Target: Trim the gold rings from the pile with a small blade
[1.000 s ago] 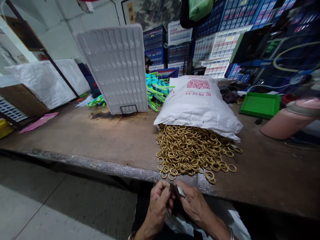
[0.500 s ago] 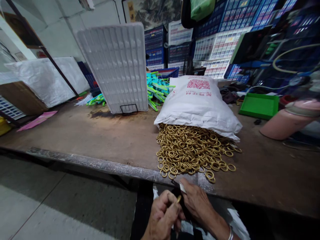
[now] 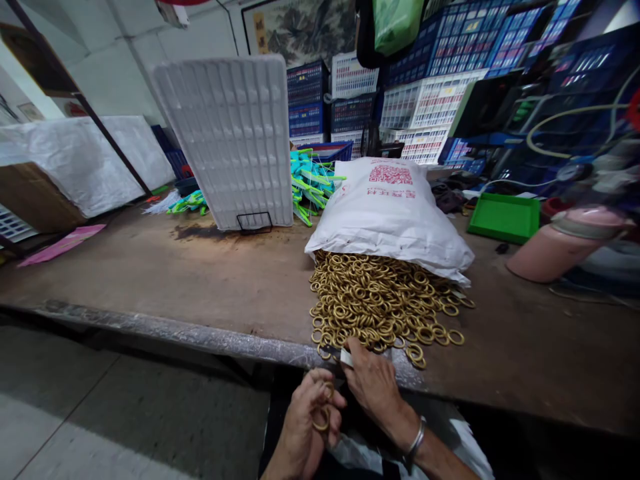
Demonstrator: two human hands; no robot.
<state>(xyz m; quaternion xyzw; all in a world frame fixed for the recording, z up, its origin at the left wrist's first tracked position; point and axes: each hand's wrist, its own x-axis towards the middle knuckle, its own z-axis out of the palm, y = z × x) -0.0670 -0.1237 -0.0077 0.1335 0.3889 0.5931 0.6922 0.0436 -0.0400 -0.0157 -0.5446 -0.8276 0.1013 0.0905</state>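
Holding gold rings [image 3: 321,419] in the curled left hand [image 3: 305,427], the person touches the near edge of the ring pile [image 3: 380,303] with the right hand [image 3: 373,385], grip unclear. The white sack [image 3: 393,207] spills rings close, likely for easy reach.

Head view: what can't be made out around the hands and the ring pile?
- Count of brass rings in the left hand: the fingers cover them.
- Small white piece at the right hand fingertips: too small to identify, and whether it is gripped is unclear.
- Contents deeper in the white sack: the sack covers them.
- Pink object at far right: blurred.
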